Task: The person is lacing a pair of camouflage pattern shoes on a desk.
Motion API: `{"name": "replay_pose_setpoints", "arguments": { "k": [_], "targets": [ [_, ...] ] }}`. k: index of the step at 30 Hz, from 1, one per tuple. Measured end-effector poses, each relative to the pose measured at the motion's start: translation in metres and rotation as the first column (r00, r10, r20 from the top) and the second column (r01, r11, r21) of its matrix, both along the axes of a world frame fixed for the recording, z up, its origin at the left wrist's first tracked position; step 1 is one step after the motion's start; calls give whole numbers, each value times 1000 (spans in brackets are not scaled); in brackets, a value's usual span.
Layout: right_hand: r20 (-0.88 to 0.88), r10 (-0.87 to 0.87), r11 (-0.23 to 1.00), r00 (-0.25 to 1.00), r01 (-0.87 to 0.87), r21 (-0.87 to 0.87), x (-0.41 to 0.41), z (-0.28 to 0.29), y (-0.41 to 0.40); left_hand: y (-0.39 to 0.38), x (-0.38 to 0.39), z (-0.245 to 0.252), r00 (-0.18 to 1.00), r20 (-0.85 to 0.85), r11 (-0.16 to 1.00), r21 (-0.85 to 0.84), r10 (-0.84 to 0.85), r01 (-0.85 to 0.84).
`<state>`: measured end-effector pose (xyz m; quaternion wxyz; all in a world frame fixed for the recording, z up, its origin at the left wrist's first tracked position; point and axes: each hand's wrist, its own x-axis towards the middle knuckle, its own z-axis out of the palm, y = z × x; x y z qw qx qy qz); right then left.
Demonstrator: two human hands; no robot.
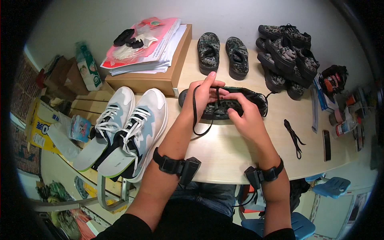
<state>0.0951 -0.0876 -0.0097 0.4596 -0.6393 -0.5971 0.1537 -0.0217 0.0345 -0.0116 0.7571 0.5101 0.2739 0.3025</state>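
Observation:
A dark camouflage shoe (pixel 222 111) lies crosswise on the light wooden table, its toe to the left. My left hand (pixel 205 90) is over its front half, thumb raised, with a black shoelace (pixel 195 120) looped around the wrist side and hanging below. The fingers seem to be at the lace, but their hold is partly hidden. My right hand (pixel 244 115) is at the shoe's opening edge, thumb and fingers curled near the lacing; whether it pinches the lace cannot be told. A loose black lace (pixel 294 138) lies on the table to the right.
Two camouflage shoes (pixel 208 54) stand behind, and several more are piled (pixel 288 60) at the back right. White-and-blue sneakers (pixel 147 120) with insoles stand left, beside a cardboard box (pixel 177 66) bearing papers. A phone (pixel 326 145) and bottle (pixel 345 127) are at right.

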Motion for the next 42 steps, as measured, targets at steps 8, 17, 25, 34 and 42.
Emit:
{"name": "replay_pose_setpoints", "arguments": {
  "k": [8, 17, 25, 34, 42],
  "targets": [
    [-97, 75, 980, 992, -91, -175, 11, -1, -2, -2, 0, 2, 1000, -7, 1000, 17, -6, 6],
    [-209, 193, 961, 959, -228, -158, 17, 1, -3, -3, -1, 3, 999, -18, 999, 41, -31, 32],
    [-805, 353, 931, 476, -99, 350, 41, 23, -16, -5, 1, 3, 993, -120, 991, 128, -14, 30],
    [-816, 463, 646, 347, 498, 578, 129, 28, -52, -5, 0, -2, 994, -72, 979, 184, -79, 91],
    [-703, -24, 914, 711, 300, 272, 110, 25, -49, -3, 2, -2, 981, -194, 999, 28, -16, 22]
  ]
}}
